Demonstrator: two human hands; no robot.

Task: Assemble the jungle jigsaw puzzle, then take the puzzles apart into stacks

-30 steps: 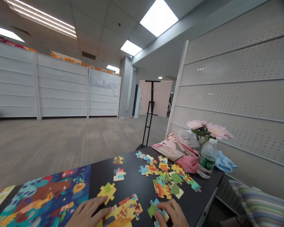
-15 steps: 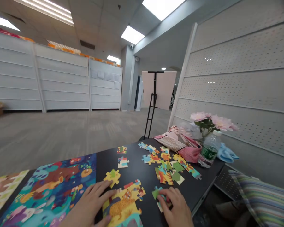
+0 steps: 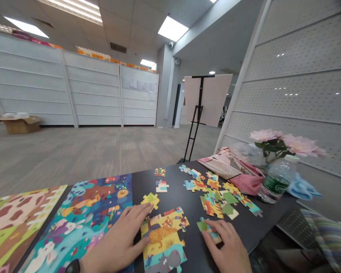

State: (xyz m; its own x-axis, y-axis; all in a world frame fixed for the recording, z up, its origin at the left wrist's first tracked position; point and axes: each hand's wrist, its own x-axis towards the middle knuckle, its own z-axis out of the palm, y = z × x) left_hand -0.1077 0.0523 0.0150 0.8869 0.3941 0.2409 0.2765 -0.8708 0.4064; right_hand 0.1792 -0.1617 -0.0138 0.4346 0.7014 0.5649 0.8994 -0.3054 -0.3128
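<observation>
My left hand (image 3: 123, 237) lies with fingers stretched out, its thumb at the left edge of a joined puzzle section (image 3: 161, 237) showing a leopard and a grey animal. Its fingertips reach a loose yellow puzzle piece (image 3: 149, 200) just above that section. To the right, my right hand (image 3: 229, 242) has thumb and fingers closed around a green and blue puzzle piece (image 3: 201, 224) on the table; fingers partly hide it. Beyond my hands lie two single pieces, one whitish (image 3: 161, 186) and one multicoloured (image 3: 160, 172). Several loose puzzle pieces (image 3: 211, 204) spread toward the back right.
A blue animal picture (image 3: 102, 201) and a cow picture (image 3: 28, 208) lie at left on the black table (image 3: 142, 180). A pink bag (image 3: 248, 182), water bottle (image 3: 277, 180), flowers (image 3: 301, 144) and blue cloth (image 3: 304, 187) stand back right. An easel (image 3: 197, 113) is behind.
The view has turned left, so everything appears farther right. My left hand's fingers have drawn off the leopard section toward its left edge. My right hand stays at the green and blue piece.
</observation>
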